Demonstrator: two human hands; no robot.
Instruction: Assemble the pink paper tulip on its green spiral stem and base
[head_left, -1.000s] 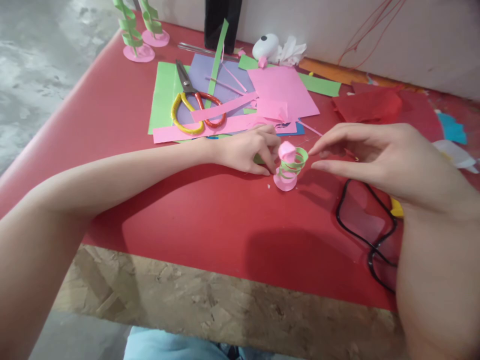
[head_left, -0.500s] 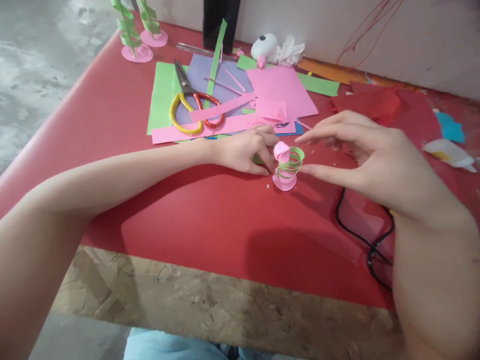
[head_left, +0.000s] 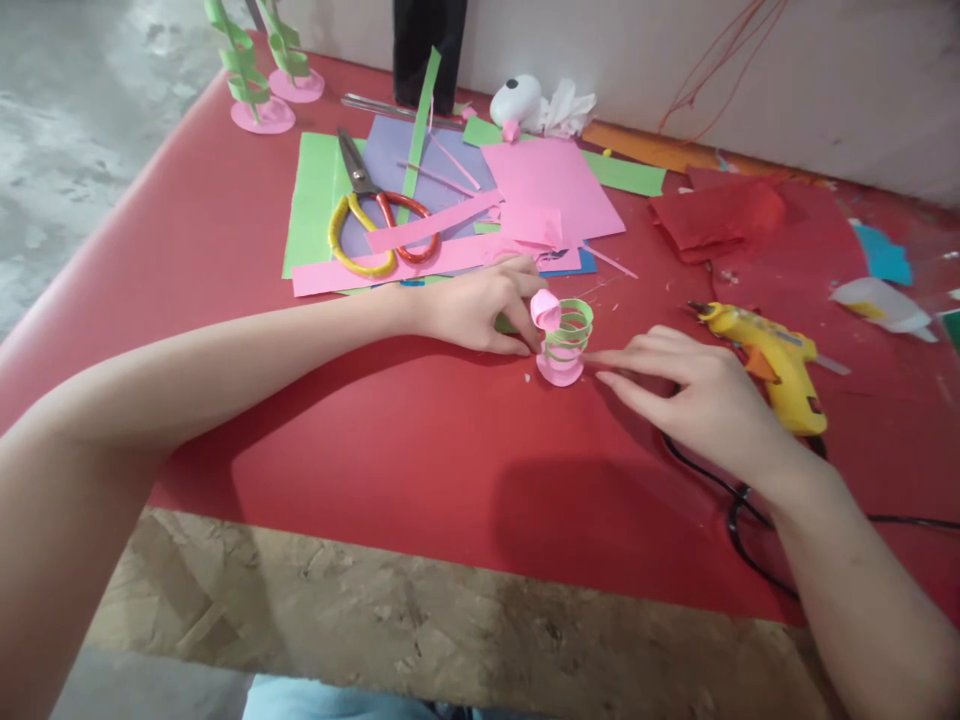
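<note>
Pinches the pink top of the small paper flower (head_left: pixel 561 335) with the left hand (head_left: pixel 472 310), on the red table (head_left: pixel 420 450) just in front of the paper sheets (head_left: pixel 555 180) and scissors (head_left: pixel 367 215). Lays the right hand (head_left: pixel 690 390) open and flat, fingertips just beside the flower's base. Close behind that hand: a yellow glue gun (head_left: pixel 772 360), its black cord (head_left: pixel 739 520) looping under the wrist.

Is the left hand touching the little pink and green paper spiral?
Touching. The head view shows the left hand with its fingertips pressed against the pink roll atop the paper spiral, with no gap between them.
</note>
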